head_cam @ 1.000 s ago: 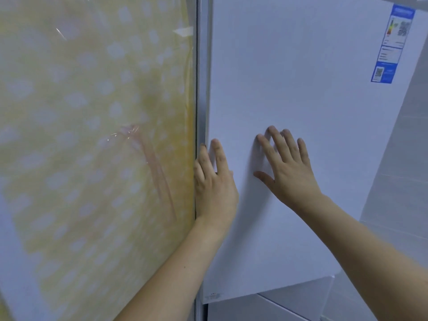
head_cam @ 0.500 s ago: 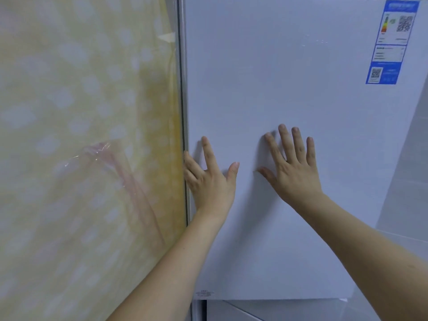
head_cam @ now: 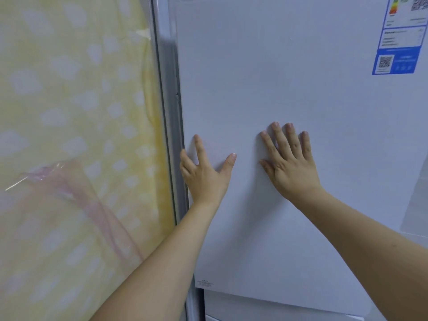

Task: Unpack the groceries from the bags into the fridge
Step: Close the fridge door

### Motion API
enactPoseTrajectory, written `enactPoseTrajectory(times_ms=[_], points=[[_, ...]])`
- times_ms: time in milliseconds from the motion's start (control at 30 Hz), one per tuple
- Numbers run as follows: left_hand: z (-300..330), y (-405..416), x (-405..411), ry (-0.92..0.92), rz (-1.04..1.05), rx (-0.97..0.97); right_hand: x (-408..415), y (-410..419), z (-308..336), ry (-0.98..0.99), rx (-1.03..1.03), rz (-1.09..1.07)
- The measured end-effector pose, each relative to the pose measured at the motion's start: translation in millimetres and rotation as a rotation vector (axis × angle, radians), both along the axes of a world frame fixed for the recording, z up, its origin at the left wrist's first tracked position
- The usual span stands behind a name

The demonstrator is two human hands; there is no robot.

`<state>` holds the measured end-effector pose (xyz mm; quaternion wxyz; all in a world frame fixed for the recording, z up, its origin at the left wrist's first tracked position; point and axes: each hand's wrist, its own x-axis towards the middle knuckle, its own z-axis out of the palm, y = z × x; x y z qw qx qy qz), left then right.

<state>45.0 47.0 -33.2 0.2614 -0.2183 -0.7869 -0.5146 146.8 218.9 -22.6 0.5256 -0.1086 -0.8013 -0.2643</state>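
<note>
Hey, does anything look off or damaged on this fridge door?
Nothing damaged. Both hands, left and right, lie flat on the fridge door. The label sits straight.

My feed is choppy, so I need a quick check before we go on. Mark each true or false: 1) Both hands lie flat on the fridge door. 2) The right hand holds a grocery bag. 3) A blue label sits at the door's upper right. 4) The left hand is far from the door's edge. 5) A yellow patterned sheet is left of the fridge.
1) True: the left hand and right hand rest flat on the fridge door.
2) False: it holds nothing; its fingers are spread.
3) True: the blue label is there.
4) False: it sits at the door's left edge.
5) True: the yellow patterned sheet is there.
</note>
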Motion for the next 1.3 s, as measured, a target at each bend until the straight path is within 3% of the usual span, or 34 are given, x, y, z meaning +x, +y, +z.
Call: enactPoseTrajectory(times_ms=[467, 633, 800, 1300], points=[[-19, 74, -69, 0.084, -0.086, 0.049, -42, 41, -7, 0.025, 0.1, -0.127], [-34, 96, -83, 0.336, 0.069, 0.081, -47, 44, -10, 0.055, 0.121, -0.131], [-41, 98, -95, 0.512, 0.058, 0.048, -48, 43, -10, 0.074, 0.126, -0.142], [-37, 95, -91, 0.471, 0.108, -0.006, -45, 40, -10, 0.03, 0.114, -0.151]])
